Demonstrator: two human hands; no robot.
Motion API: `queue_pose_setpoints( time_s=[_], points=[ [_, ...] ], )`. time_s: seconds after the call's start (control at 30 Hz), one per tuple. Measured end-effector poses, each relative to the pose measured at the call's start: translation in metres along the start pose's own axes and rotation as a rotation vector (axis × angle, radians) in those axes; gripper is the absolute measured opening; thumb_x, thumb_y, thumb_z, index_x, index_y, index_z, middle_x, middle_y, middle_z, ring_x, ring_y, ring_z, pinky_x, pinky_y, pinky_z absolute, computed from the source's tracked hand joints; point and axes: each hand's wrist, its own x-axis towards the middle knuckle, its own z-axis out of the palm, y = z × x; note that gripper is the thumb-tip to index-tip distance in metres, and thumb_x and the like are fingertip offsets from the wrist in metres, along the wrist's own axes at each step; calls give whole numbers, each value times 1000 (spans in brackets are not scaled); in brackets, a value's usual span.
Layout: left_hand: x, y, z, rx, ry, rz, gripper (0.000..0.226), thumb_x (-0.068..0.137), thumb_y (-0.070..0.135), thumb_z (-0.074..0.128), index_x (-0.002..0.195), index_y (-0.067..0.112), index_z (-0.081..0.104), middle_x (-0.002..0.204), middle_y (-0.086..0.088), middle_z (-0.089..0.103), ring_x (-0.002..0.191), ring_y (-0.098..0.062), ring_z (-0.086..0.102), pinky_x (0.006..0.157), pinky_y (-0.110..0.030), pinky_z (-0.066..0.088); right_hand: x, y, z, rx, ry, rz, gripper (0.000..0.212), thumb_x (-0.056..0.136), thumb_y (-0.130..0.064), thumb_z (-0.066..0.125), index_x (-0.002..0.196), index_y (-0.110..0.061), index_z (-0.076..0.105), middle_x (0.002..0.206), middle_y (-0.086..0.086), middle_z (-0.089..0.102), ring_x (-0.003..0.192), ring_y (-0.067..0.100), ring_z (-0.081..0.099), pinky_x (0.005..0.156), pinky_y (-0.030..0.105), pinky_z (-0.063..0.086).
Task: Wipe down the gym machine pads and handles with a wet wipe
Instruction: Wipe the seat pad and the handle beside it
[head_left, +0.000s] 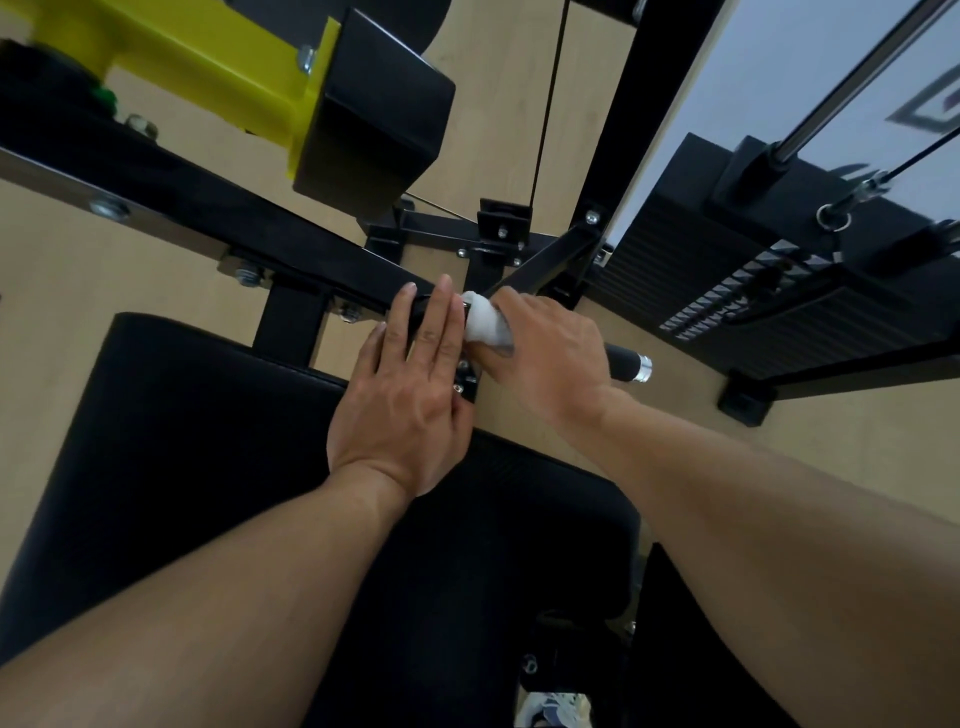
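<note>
A black handle (626, 364) with a silver end cap sticks out to the right of the machine's frame. My right hand (550, 358) is wrapped round this handle with a white wet wipe (485, 325) bunched between palm and grip. Only the handle's outer end shows past my hand. My left hand (410, 384) lies flat with straight fingers on the black frame bar (291, 244), just left of the wipe. Below both hands spreads a large black seat pad (208, 457).
A black block on a yellow arm (374, 114) hangs at the upper left. The weight stack (769, 291) with guide rods and a cable stands at the right. A thin cable (545, 119) runs down the middle. The floor (52, 291) is light wood.
</note>
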Motion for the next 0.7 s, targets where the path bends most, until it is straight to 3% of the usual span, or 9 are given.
queue_pose_setpoints(
  time_s=[0.1,0.2,0.3,0.43,0.57,0.7],
  points=[
    [0,-1,0,4,9,0,82,95,37,37,159,8,-6,170,-9,-10,157,-34,0,124,-49,26,0,13,0,-100,-67,19,39,92,-59,60,106,-23,58,80,-12,52,67,10,55,62,28,40],
    [0,-1,-1,12,9,6,80,95,38,32,160,7,-4,170,-9,-10,157,-34,1,124,-49,26,-13,44,-11,-189,-191,144,29,93,-48,65,111,-25,59,83,-10,59,72,13,61,66,28,39],
    [1,-1,-1,10,18,3,79,95,37,32,160,7,-2,170,-9,-7,157,-34,3,123,-49,26,-17,46,-19,-181,-224,224,24,91,-49,65,102,-27,61,79,-9,62,74,15,65,66,28,41],
    [0,-1,-2,-1,1,3,82,96,37,39,159,7,-3,170,-10,-7,157,-35,3,123,-49,27,8,-2,-8,-67,-185,59,52,80,-69,68,113,-31,54,87,-16,55,74,8,57,68,28,42],
    [1,1,-3,-5,-2,-3,83,96,38,43,160,7,0,170,-8,-7,157,-35,3,122,-49,29,10,-8,-12,12,-161,-21,65,76,-72,69,122,-30,50,95,-15,60,80,9,61,70,29,46],
    [0,-1,-2,-7,5,-3,79,100,41,39,160,8,0,169,-7,-11,157,-34,2,124,-48,26,-9,10,-14,5,-103,-63,74,84,-77,52,137,-25,51,112,-6,66,95,12,64,84,31,51]
  ],
)
